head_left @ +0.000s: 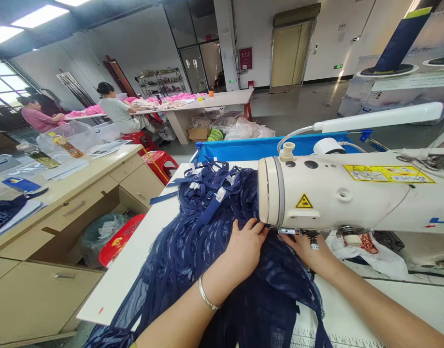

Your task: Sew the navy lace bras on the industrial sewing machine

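Note:
Navy-blue sheer garments (196,251) with straps and small white labels lie heaped on the white sewing table, partly under the head of a white sewing machine (316,188). My left hand (246,247) lies on the fabric just left of the needle area, its fingers spread. Past the machine's needle bar, my right hand (310,249) reaches in from the right with its visible fingers stretched out beside the fabric; the needle parts cover some of them. A silver bangle (206,294) circles my left wrist. Where the needle meets the cloth is hidden.
Behind the machine hangs a blue cloth bin (239,147). To the left stands a beige desk (73,193) with bottles and papers, and red stools (160,162) beside it. Two people sit farther back at a table (222,100) with pink fabric. A ruler strip (305,338) marks the near table edge.

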`<control>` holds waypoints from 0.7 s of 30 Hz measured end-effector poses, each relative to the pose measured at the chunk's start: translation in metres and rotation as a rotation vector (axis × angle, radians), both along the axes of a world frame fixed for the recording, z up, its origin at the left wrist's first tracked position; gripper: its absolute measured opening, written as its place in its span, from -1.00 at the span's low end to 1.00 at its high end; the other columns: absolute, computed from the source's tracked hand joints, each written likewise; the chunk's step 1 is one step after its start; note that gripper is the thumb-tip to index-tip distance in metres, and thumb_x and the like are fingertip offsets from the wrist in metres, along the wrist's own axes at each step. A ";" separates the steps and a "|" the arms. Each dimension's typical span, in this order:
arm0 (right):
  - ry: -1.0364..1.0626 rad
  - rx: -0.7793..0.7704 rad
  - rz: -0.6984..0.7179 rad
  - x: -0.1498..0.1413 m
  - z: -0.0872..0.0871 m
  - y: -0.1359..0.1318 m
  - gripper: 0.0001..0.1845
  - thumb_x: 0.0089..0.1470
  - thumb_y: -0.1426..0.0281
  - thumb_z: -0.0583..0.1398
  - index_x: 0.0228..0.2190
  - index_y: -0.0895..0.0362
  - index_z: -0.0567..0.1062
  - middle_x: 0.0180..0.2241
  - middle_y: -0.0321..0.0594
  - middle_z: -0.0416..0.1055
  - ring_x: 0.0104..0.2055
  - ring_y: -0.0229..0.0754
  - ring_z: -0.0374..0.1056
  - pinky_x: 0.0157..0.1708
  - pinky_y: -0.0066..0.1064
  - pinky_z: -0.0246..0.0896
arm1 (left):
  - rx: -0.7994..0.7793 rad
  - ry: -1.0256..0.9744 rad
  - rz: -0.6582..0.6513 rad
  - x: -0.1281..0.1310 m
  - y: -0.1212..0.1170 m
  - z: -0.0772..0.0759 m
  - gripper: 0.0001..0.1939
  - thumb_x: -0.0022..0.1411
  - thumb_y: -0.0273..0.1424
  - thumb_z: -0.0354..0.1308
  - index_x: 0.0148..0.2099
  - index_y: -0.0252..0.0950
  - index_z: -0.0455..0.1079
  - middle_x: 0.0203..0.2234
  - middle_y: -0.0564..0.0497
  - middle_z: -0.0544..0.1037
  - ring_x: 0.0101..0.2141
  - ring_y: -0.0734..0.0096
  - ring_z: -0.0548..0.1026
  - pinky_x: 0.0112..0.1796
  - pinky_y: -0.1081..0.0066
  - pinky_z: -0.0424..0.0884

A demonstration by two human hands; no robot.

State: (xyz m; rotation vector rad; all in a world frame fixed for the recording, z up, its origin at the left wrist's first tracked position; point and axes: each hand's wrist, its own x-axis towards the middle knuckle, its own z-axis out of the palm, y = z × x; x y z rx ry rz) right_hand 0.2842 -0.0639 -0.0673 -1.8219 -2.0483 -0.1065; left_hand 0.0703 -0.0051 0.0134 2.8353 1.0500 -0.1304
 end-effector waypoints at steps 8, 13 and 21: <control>-0.034 -0.028 0.067 -0.001 0.015 -0.001 -0.59 0.23 0.48 0.01 -0.06 -0.07 0.56 -0.15 -0.15 0.56 -0.12 0.00 0.47 -0.04 -0.03 0.40 | -0.022 -0.017 0.007 -0.001 0.000 -0.003 -0.42 0.26 -0.56 -0.11 0.31 -0.27 0.26 0.20 -0.18 0.39 0.19 -0.01 0.30 0.15 -0.39 0.15; -0.027 0.020 0.096 -0.006 0.022 0.005 -0.59 0.26 0.50 -0.01 -0.18 -0.02 0.60 -0.20 -0.16 0.58 -0.15 0.01 0.51 -0.07 -0.02 0.42 | -0.025 -0.039 0.001 -0.002 0.000 -0.003 -0.43 0.26 -0.55 -0.10 0.30 -0.29 0.26 0.18 -0.17 0.41 0.18 -0.02 0.30 0.14 -0.41 0.14; 0.079 0.056 0.074 -0.010 0.008 0.016 -0.68 0.27 0.40 0.03 -0.26 0.02 0.60 -0.32 -0.18 0.58 -0.20 -0.02 0.52 -0.04 -0.07 0.41 | -0.023 -0.079 0.006 -0.002 -0.003 -0.003 -0.44 0.28 -0.54 -0.11 0.30 -0.28 0.26 0.20 -0.16 0.39 0.20 -0.01 0.27 0.14 -0.41 0.14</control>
